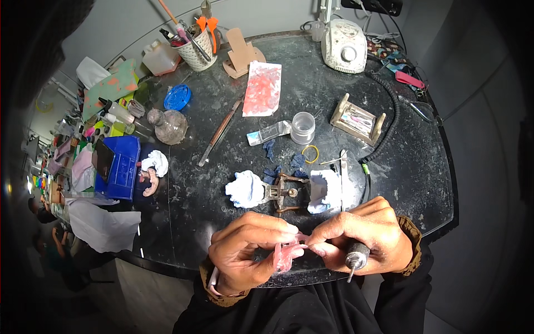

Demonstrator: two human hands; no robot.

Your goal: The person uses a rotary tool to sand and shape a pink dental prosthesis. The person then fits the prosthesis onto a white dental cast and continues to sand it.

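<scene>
Left hand [240, 247] arched inward, grip pinching a pink piece [284, 258], right hand [371, 234] folded round a handpiece [357, 256]

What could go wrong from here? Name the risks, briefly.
The handpiece in the right hand has a bare tip that might nick the pink piece. That piece, held by the left hand near the table edge, could slip and fall. Either hand might also bump the metal frame just beyond.

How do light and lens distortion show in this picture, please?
In the head view, the black table looks bowed and the picture corners go dark; also in the head view, pale glare lies on the table beside the left hand.
</scene>
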